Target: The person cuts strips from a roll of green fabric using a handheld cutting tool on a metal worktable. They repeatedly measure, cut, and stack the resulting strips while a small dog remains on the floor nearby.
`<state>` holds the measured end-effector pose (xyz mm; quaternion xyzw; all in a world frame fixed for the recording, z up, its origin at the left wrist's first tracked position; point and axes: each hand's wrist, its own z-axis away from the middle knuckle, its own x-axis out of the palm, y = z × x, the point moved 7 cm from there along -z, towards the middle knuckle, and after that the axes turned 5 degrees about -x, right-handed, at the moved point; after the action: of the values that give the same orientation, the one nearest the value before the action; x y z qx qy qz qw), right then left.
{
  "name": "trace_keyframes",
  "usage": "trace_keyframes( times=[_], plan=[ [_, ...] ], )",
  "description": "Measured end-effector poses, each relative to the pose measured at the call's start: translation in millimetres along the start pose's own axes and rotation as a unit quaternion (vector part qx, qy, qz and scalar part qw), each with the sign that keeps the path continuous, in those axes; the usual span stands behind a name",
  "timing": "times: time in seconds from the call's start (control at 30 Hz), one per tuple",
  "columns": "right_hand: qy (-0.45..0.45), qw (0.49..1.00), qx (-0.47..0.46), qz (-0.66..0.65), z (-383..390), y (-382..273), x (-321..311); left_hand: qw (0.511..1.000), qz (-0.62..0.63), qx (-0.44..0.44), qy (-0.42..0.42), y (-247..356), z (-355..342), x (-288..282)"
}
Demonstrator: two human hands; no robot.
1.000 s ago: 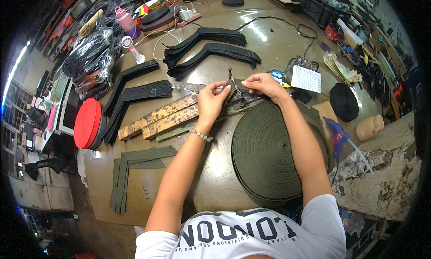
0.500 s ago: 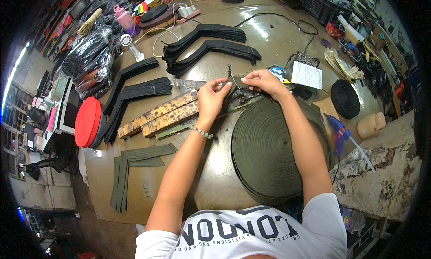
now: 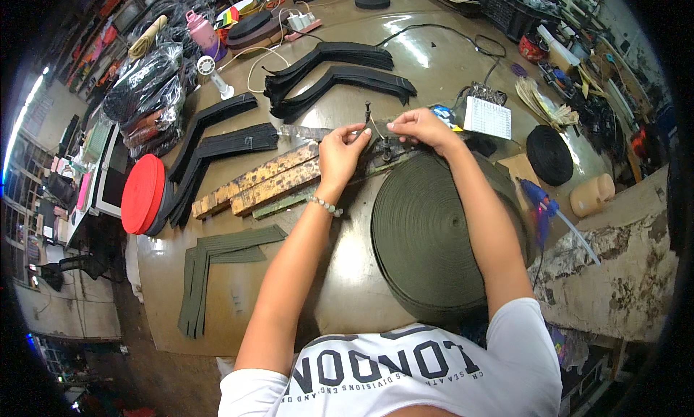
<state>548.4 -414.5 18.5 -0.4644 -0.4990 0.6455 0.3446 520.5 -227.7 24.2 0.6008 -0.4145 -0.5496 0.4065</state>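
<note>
Close together over the middle of the table, my two hands work at a small metal fixture with an upright dark bolt (image 3: 367, 115). My left hand (image 3: 343, 155) is closed in a pinch on the end of a dark olive webbing strap (image 3: 369, 140). Just right of it, the fingertips of my right hand (image 3: 428, 130) press together; what lies between them is too small to make out. A thin pale curved wire or cord (image 3: 375, 128) shows between the hands. Under my right forearm stands a large roll of olive webbing (image 3: 419, 232).
Paint-worn wooden bars (image 3: 271, 182) run left from the fixture. Cut olive strips (image 3: 199, 272) lie near left, bundles of black strips (image 3: 336, 81) farther back. A red roll (image 3: 143, 194) sits at the left edge; a glue gun (image 3: 536, 195) and a black roll (image 3: 549, 155) at right.
The view has shifted slightly. Both hands stay at the fixture in nearly the same pinching pose, the right fingers a little more curled.
</note>
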Motion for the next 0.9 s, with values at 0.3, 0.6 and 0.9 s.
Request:
trace_keyframes(
  times=[0.3, 0.6, 0.9],
  plan=[
    [0.153, 0.905, -0.327, 0.225, 117, -151, 59, 0.982, -0.125, 0.131, 0.048, 38, 137, -95],
    [0.014, 0.962, -0.072, 0.263, 148, -46, 205, 0.974, -0.212, 0.025, 0.072, -31, 211, -123],
    [-0.005, 0.956, -0.037, 0.29, 144, -39, 214, 0.974, -0.213, 0.004, 0.071, -35, 209, -122]
  ],
)
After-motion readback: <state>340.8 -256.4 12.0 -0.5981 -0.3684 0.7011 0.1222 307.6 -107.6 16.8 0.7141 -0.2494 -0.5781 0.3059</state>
